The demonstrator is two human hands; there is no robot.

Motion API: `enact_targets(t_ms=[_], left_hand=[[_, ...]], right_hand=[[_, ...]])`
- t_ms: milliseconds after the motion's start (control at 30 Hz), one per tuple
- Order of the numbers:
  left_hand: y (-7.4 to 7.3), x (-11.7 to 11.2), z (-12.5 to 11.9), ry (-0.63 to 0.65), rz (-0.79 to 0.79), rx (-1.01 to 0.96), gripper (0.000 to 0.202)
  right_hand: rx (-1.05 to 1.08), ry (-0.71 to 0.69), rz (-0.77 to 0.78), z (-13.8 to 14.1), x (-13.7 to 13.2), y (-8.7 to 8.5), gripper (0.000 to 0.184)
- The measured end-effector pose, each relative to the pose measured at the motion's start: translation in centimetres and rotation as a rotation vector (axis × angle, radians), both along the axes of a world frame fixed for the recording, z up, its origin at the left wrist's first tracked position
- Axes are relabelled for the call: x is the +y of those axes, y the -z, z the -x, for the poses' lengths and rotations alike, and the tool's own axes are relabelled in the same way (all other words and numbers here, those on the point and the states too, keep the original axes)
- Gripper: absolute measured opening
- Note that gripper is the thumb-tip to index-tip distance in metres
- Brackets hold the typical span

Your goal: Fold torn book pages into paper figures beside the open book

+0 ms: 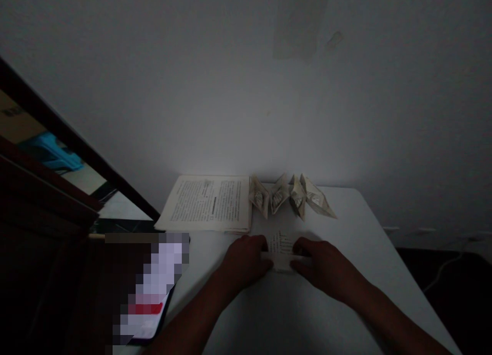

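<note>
A small folded piece of printed paper lies on the white table between my two hands. My left hand presses on its left edge with the fingers curled down onto it. At the paper's right edge rests my right hand, fingers bent and pinching it. Behind the paper, several folded paper shapes made from printed pages stand in a row.
A stack of printed pages lies at the back left of the table. A phone sits at the table's left front edge. Dark wooden furniture stands on the left. A plain wall rises behind the table.
</note>
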State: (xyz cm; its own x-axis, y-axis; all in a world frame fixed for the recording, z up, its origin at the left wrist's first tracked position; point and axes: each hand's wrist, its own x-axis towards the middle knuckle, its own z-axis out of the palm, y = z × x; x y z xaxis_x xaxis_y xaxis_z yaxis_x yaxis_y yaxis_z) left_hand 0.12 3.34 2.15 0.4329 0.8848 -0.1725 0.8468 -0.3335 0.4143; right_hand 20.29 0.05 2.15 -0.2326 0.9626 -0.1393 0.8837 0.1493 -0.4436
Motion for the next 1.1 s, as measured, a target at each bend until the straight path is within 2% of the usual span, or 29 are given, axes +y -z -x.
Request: enact_targets(t_ms=[300, 533, 800, 1100], left_hand=[[-0.4, 0.2, -0.1, -0.012, 0.07, 0.009, 0.026], [-0.2, 0.2, -0.1, -0.014, 0.063, 0.008, 0.026], [-0.1, 0.3, -0.1, -0.025, 0.084, 0.002, 0.028], [-0.1, 0.3, 0.0, -0.016, 0.082, -0.019, 0.025]], right_hand=[[-0.144, 0.087, 0.017, 1.7, 0.1, -0.5, 0.038], [-0.242, 0.105, 0.009, 2.5, 0.2, -0.5, 0.041], [-0.208, 0.119, 0.039, 2.1, 0.4, -0.2, 0.042], [-0.046, 0.126, 0.076, 1.2, 0.3, -0.4, 0.033]])
